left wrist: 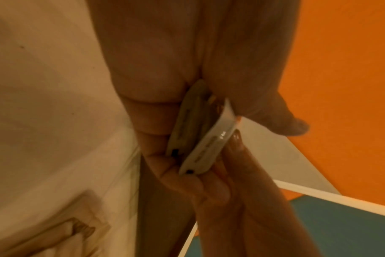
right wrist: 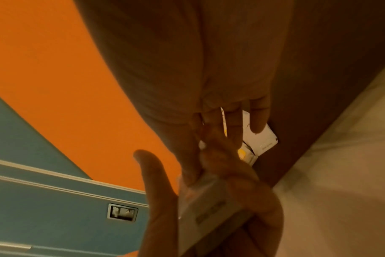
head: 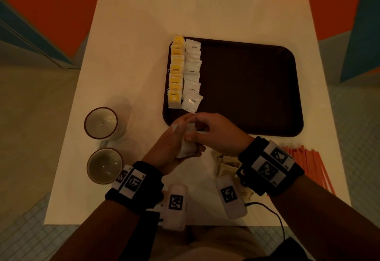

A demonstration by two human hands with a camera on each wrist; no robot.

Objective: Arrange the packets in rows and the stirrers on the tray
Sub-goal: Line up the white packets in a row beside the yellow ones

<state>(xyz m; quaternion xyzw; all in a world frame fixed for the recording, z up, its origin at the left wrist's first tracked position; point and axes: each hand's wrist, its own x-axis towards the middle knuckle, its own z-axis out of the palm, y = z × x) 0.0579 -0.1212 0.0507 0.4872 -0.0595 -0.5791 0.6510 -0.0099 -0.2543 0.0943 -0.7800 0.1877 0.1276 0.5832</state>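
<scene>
Peeling one packet off the stack (head: 186,150) gripped in left hand (head: 170,149), right hand (head: 218,133) fingers pinching its top edge; best lay it square below the coffee row (head: 192,75) on the tray (head: 257,88).

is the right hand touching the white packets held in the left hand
Touching. In the left wrist view, fingers of the right hand press on the outer of the white packets that the left hand grips.
</scene>
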